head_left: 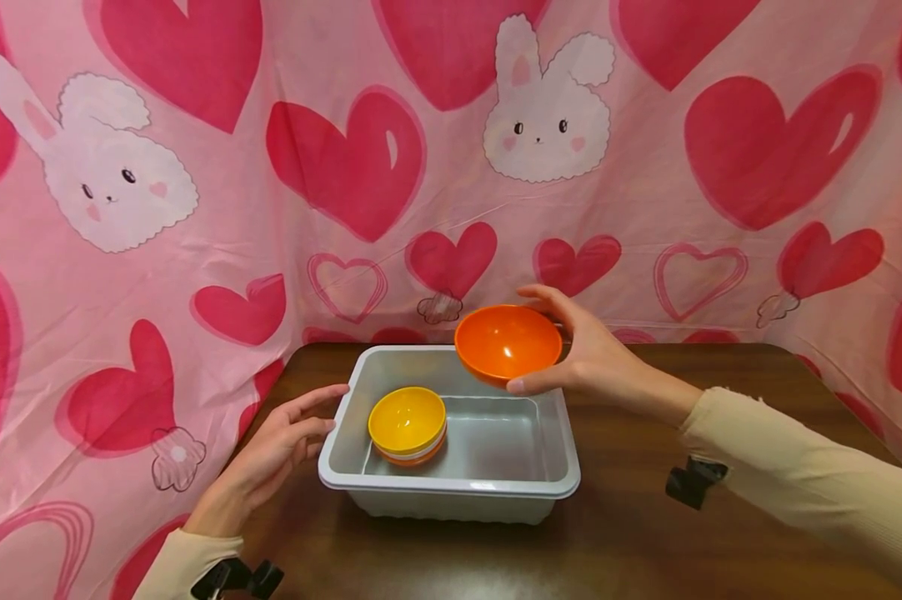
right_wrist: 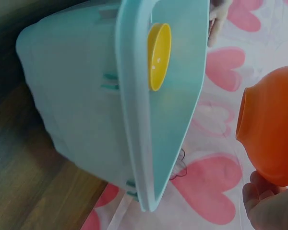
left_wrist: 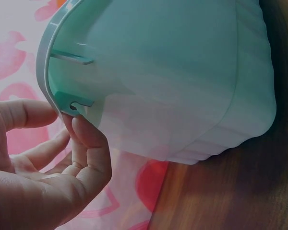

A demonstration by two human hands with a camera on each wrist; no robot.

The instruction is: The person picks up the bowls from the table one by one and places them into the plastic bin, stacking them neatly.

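Right hand (head_left: 597, 360) has its fingers wrapped round the orange bowl (head_left: 507, 342) over the tub's (head_left: 451, 483) 1 o'clock corner, left hand (head_left: 271, 454) relaxed, touching the 9 o'clock rim, so I'd line it up over the yellow stack (head_left: 408, 423) at 9 o'clock and lower it level.

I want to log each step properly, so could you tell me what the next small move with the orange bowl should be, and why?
Probably lower the orange bowl leftward onto the yellow bowl. The right hand grips it above the far rim of the grey tub, the yellow bowl already tops a nested stack in the tub's left side, and the left hand touches the tub's left rim, seemingly to steady it.
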